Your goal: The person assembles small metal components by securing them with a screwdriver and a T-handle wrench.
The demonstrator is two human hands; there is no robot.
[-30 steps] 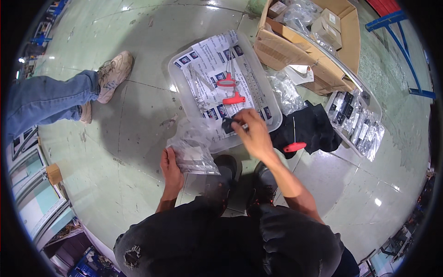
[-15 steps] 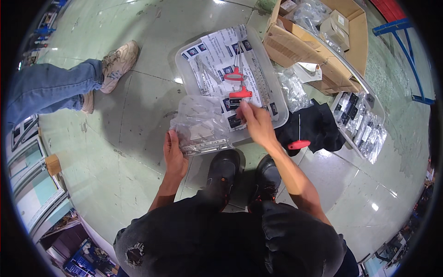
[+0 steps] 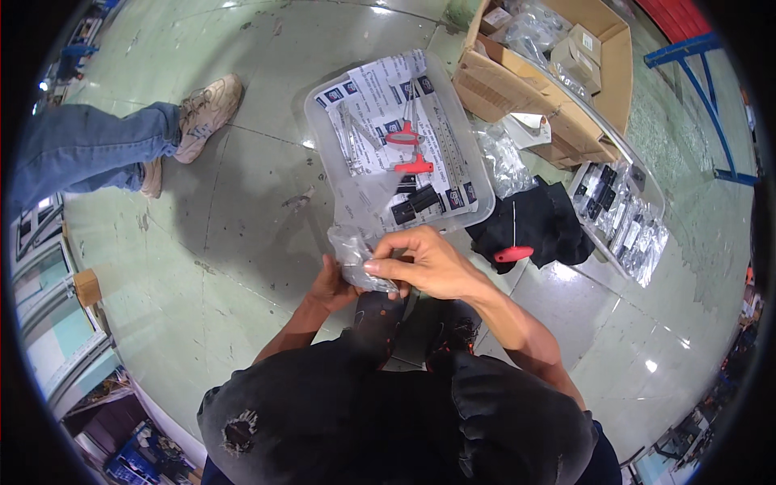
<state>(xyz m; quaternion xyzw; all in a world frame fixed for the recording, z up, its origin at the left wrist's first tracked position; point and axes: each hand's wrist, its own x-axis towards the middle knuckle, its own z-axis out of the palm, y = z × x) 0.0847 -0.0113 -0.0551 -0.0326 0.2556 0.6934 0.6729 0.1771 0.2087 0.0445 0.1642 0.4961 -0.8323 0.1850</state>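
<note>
The fingers of your left hand (image 3: 330,284) and right hand (image 3: 432,263) grasp the crumpled clear bag (image 3: 347,248) beside the near edge of the plastic tub (image 3: 487,202). Pinch lightly, supporting its underside. The tub holds red-handled tools (image 3: 414,165), black pieces (image 3: 422,197) and paper (image 3: 388,81); the cardboard box (image 3: 501,89) holds small boxes (image 3: 582,58).

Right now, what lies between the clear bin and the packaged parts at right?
The head view shows a black cloth, a red-handled tool on it, and crumpled clear plastic.

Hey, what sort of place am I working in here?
Likely a workshop or assembly area: red-handled tools in a plastic bin, bagged parts on the right, and a blue frame.
</note>
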